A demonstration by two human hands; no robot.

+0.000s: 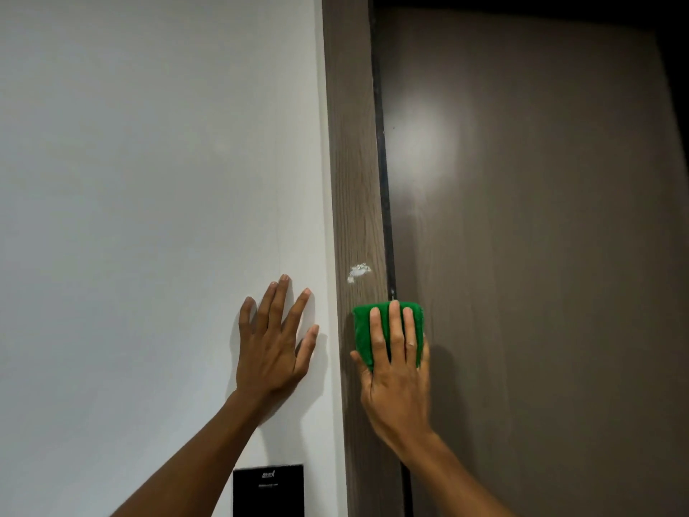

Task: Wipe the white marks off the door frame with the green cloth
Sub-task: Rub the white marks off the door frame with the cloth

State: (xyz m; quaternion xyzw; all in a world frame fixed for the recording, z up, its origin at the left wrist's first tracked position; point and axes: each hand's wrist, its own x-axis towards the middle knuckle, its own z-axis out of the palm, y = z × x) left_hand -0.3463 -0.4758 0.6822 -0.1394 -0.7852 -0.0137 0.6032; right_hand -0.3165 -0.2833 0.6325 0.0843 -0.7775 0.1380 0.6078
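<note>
A folded green cloth (387, 330), thick and coarse like a scouring pad, lies flat against the brown wood-grain door frame (354, 181), overlapping the dark gap at the frame's right edge and the matching brown door (522, 255). The right hand (397, 378) presses it there, three fingers stretched straight over its face and the thumb hooked at its lower left edge. Just above the cloth, apart from it, a small chalky white mark (358, 272) with a ragged outline sits on the frame. The left hand (274, 345) rests flat on the smooth white wall (149, 181), fingers spread wide, holding nothing. A black rectangular panel (268, 490) sits at the wall's bottom edge.
</note>
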